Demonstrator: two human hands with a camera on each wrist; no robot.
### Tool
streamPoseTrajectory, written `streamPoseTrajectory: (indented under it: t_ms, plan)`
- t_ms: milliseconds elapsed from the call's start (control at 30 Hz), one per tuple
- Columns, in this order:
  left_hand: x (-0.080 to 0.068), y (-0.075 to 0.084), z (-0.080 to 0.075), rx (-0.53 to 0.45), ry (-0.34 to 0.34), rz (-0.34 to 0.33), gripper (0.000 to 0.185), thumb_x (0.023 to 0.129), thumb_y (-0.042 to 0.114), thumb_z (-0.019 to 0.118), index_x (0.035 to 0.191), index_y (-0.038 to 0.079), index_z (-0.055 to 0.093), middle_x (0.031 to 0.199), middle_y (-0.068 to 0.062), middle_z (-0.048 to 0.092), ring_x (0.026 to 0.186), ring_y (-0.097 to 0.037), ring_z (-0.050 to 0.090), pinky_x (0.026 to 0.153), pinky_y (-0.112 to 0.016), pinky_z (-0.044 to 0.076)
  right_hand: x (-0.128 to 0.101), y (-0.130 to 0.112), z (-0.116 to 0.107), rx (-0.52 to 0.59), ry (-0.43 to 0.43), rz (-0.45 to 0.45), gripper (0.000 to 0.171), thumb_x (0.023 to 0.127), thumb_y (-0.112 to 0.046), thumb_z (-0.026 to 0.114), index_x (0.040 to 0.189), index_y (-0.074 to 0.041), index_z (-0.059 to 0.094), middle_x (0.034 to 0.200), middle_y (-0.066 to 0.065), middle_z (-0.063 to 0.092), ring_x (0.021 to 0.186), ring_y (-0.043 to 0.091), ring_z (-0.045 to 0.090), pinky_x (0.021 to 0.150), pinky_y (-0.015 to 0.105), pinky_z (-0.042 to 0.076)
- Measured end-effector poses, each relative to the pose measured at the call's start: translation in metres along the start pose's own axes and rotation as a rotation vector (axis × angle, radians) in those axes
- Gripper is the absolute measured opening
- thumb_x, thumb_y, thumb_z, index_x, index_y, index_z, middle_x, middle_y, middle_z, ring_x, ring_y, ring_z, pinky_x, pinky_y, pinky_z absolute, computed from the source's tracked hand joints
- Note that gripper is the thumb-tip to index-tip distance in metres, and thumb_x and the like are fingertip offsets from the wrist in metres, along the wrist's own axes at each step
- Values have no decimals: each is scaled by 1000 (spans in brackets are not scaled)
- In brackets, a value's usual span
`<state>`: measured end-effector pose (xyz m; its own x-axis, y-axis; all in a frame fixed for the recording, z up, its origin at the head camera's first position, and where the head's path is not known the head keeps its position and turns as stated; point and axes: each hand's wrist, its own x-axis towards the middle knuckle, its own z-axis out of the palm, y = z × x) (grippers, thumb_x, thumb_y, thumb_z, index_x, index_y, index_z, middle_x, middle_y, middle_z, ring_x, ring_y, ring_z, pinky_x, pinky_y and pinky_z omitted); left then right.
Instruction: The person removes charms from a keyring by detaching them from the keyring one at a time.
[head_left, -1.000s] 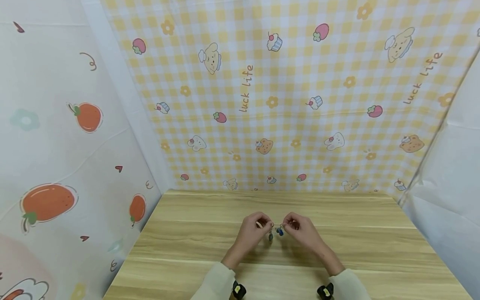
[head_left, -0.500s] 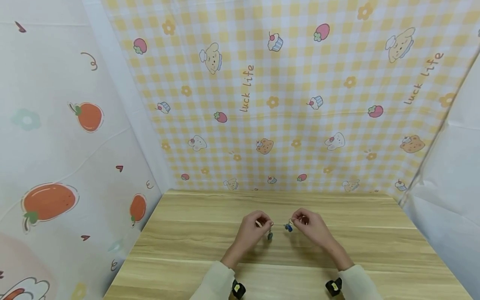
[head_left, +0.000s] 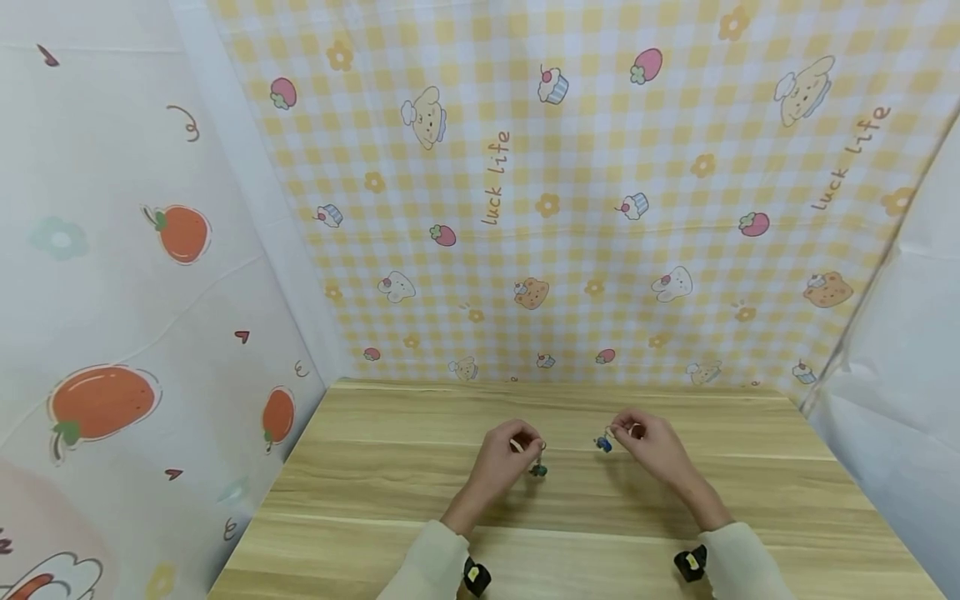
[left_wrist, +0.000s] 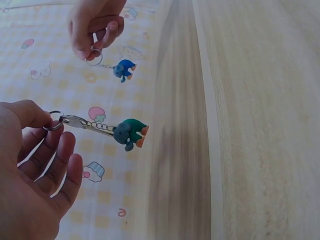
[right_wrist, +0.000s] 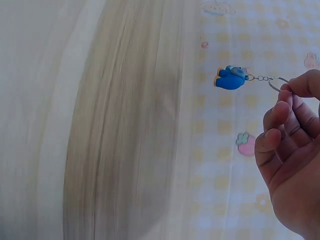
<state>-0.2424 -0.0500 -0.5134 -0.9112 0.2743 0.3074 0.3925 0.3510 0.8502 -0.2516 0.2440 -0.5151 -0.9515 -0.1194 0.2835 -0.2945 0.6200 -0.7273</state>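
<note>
My left hand (head_left: 504, 458) pinches the metal ring of a green keychain (left_wrist: 132, 132) between thumb and forefinger. From the ring hang a short chain, a slim shiny metal piece and a small elephant-like figure with a grey-blue head, green body and orange feet. To the right, my right hand (head_left: 654, 446) pinches the ring of a blue keychain (right_wrist: 230, 79) the same way. Its charm is a similar little figure with a blue body and orange feet, dangling on a short chain. Both charms hang over the table, well apart from each other.
The wood-grain table (head_left: 390, 492) spreads beneath both hands. Behind it hangs a yellow checked cloth (head_left: 465, 250) with printed cartoons, and white printed sheeting (head_left: 150, 308) closes the left side. A black wrist strap (head_left: 476, 577) shows by the left sleeve.
My right hand has moved right, taking the blue keychain away from the green one. The two charms were close together and now hang apart. My left hand has stayed nearly still while its charm turned.
</note>
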Motion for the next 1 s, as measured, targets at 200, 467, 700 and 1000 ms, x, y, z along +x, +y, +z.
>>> streamPoseTrajectory:
  t_ms: [200,467,700,1000]
  plan:
    - [-1,0,-1,-3,-1,0,7,102,15,71,97,17,75,95,1,73,85,-5,62,72,-20,55,1,12,-13,-41,19,33,8,103,-14,68,104,-8,74,87,2,68,68,8,53,56,25,44]
    - [-1,0,-2,6,-2,11,7,102,13,71,98,16,75,94,0,73,83,-3,62,71,-20,55,-4,24,-28,-45,24,71,14,105,-18,68,107,-5,73,88,5,67,65,8,52,53,26,44]
    - [-1,-4,0,7,-3,22,6,102,14,71,98,16,75,94,0,73,83,-3,61,71,-20,55,-5,34,-40,-73,39,93,15,106,-18,66,109,-5,73,91,6,68,70,8,55,56,26,46]
    - [-1,-5,-1,-1,-2,21,5,101,13,71,98,15,75,94,0,73,83,-3,62,71,-20,55,-6,44,-56,-78,25,117,21,108,-21,63,114,-3,71,95,11,68,64,8,55,54,28,49]
